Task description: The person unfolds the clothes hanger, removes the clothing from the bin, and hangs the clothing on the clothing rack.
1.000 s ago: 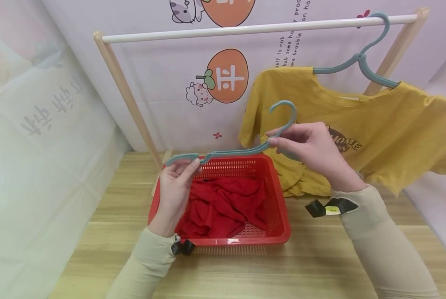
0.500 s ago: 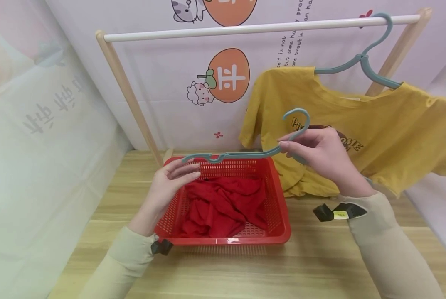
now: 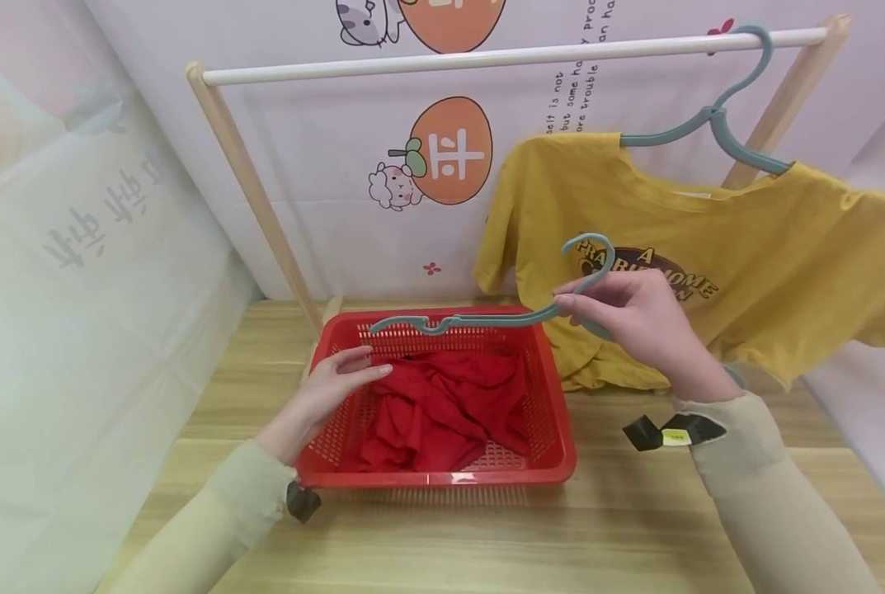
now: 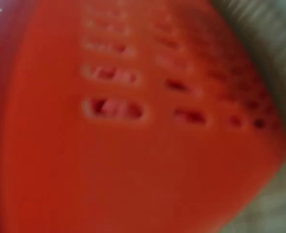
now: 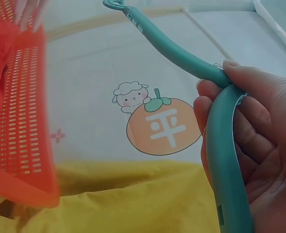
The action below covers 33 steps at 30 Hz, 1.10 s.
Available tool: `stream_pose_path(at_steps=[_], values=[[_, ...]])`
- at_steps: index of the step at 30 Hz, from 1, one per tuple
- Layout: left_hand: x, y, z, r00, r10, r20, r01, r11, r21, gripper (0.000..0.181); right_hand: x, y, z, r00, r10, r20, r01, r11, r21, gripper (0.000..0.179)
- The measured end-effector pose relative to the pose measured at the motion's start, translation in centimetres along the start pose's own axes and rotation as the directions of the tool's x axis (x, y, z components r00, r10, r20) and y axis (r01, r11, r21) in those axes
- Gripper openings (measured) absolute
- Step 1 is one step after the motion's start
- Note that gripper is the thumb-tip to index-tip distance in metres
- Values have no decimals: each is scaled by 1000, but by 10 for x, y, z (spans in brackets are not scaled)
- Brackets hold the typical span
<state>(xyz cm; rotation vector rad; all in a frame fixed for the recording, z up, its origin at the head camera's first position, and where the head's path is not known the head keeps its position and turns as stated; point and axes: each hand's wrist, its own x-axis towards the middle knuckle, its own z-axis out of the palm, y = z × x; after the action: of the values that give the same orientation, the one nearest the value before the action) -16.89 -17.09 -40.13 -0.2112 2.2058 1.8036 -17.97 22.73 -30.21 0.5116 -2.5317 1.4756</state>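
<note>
My right hand [image 3: 638, 326] pinches a teal clothes hanger [image 3: 501, 319] below its hook, in front of the hanging yellow T-shirt. The right wrist view shows the fingers and thumb at the join where the hanger's [image 5: 230, 145] two arms meet. My left hand [image 3: 334, 388] is over the left side of the red basket [image 3: 571, 462], fingers spread and holding nothing. Crumpled red cloth [image 3: 435, 404] lies inside the basket, just right of the left fingertips. The left wrist view is filled by the basket's blurred side wall [image 4: 118, 170].
Behind stands a clothes rack with a white rail [image 3: 412, 66] and wooden legs. At its right end the yellow T-shirt [image 3: 561, 198] hangs on another teal hanger [image 3: 717, 115]. Everything rests on a wooden table [image 3: 620, 528], with white printed sheets behind and at the left.
My left hand has let go of the hanger's left end and moved down and left over the basket. The right hand has shifted slightly right and down with the hanger.
</note>
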Motion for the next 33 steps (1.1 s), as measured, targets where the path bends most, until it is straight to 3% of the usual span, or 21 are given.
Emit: stream_pose_path(at_steps=[5, 8, 12, 14, 18, 21, 25, 28, 30, 33], values=[[15, -7, -2, 995, -94, -21, 93, 995, -27, 85, -2, 4, 2, 1000, 16, 3, -16, 1000, 5, 18], [23, -12, -2, 993, -120, 2, 120, 991, -57, 83, -3, 6, 2, 1000, 20, 19, -20, 1000, 0, 19], [32, -17, 1, 993, -97, 67, 105, 988, -116, 71, -4, 9, 2, 999, 15, 36, -14, 1000, -4, 20], [35, -19, 3, 995, -81, 59, 88, 987, -133, 60, -5, 10, 2, 999, 7, 36, -7, 1000, -3, 19], [36, -16, 7, 996, -68, -63, 60, 992, -112, 44, -6, 13, 2, 1000, -5, 18, 5, 1000, -3, 18], [34, -12, 10, 987, -74, -141, 60, 993, -100, 48, -6, 15, 2, 1000, -3, 8, 3, 1000, 2, 17], [33, -10, 9, 995, -79, -58, 73, 993, -96, 55, -6, 16, 3, 1000, 11, 0, -11, 1000, 9, 17], [32, -10, 9, 998, -58, 27, 60, 994, -91, 46, -6, 17, 2, 1000, 4, -12, -4, 1000, -5, 16], [30, -8, 9, 999, -30, 11, 30, 999, -43, 42, -7, 17, 0, 1000, -1, -17, 1, 1000, -16, 16], [21, -2, 11, 995, 99, -35, -94, 988, 122, 34, -8, 16, -2, 1000, 1, -14, -2, 999, -32, 18]])
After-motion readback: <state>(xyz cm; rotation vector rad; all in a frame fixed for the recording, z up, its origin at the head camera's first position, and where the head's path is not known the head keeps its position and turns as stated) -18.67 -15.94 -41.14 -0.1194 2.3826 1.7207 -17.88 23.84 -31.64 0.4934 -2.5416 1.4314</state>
